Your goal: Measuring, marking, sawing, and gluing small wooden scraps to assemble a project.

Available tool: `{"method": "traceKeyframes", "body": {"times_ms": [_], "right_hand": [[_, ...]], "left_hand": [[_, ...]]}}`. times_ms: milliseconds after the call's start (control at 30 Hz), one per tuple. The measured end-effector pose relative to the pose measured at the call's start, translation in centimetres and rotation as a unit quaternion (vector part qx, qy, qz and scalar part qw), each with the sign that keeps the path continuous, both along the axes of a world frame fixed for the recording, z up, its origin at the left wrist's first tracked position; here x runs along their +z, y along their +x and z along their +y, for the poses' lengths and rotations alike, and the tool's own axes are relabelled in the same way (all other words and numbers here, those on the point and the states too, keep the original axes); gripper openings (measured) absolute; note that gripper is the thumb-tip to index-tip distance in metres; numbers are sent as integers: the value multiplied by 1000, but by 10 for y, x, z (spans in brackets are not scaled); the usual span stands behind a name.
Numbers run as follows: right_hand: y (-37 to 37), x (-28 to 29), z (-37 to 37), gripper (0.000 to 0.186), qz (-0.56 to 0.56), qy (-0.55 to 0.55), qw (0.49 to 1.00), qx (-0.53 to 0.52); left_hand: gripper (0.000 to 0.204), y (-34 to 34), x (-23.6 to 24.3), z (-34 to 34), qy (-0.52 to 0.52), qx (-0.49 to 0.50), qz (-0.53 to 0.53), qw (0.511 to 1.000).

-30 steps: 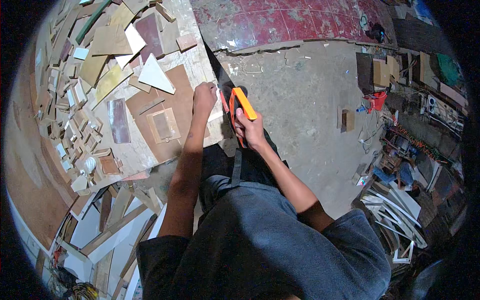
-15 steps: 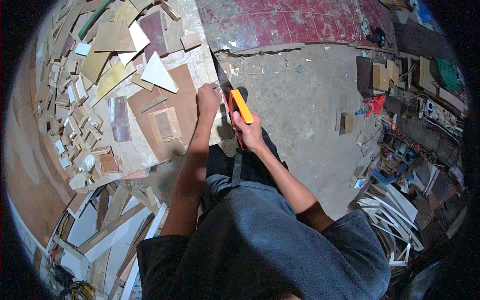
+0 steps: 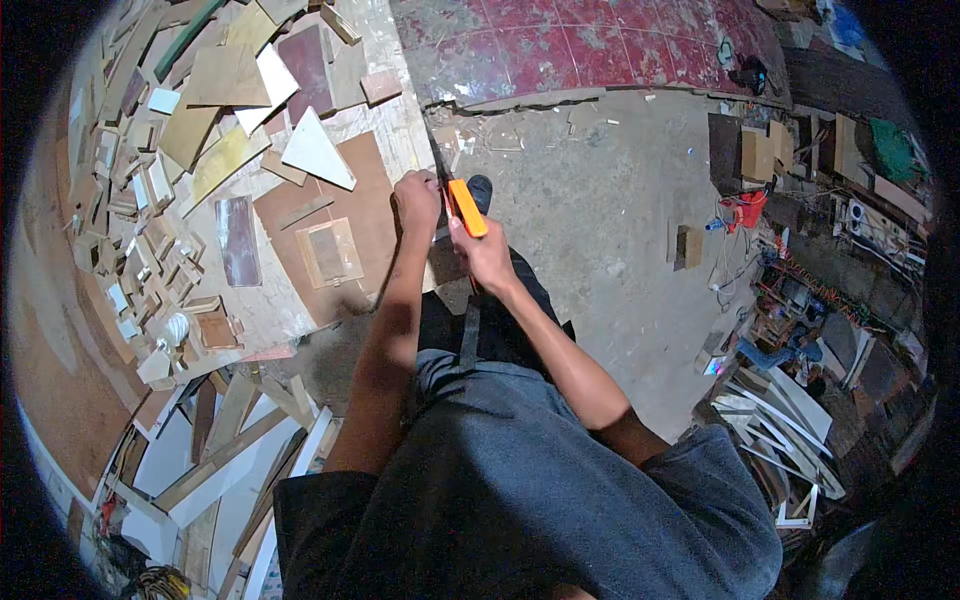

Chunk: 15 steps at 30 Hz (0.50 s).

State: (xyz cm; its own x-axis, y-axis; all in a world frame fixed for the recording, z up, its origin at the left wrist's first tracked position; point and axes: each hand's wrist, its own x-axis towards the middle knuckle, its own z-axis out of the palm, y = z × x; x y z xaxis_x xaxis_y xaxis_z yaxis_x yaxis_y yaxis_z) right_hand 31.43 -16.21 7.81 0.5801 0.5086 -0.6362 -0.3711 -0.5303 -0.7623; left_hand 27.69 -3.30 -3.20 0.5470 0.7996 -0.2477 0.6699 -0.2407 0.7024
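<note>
My left hand [image 3: 417,204] is closed at the right edge of the worktable [image 3: 395,100], its fingers curled over something that I cannot make out. Just to its right, my right hand [image 3: 482,254] grips an orange hand tool [image 3: 467,207] that looks like a hacksaw. The tool's far end is close to my left fingers, beside the table edge. Its lower part is mostly hidden by my right hand. A brown board [image 3: 365,190] lies flat on the table left of my left hand, with a small wooden frame [image 3: 330,252] on it.
Wood offcuts [image 3: 225,75] and a white triangular piece [image 3: 318,150] cover the table's left and far side. Boards and strips [image 3: 225,460] are heaped at lower left. White strips [image 3: 775,430] and clutter line the right. A red floor [image 3: 560,45] borders the concrete [image 3: 620,200].
My right hand and the orange tool have shifted a little left and are nearer to my left hand. My left hand stays at the table edge.
</note>
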Motion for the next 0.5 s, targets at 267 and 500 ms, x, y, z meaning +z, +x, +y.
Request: {"method": "traceKeyframes", "body": {"times_ms": [267,500], "right_hand": [[15,-3,-3,33,19,-10,998,-53],[8,25,-6,37,51,35,996,-67]], "left_hand": [[17,-1,-7,4,-2,12,4,1000],[9,-4,-13,9,-15,5,-23,1000]]}}
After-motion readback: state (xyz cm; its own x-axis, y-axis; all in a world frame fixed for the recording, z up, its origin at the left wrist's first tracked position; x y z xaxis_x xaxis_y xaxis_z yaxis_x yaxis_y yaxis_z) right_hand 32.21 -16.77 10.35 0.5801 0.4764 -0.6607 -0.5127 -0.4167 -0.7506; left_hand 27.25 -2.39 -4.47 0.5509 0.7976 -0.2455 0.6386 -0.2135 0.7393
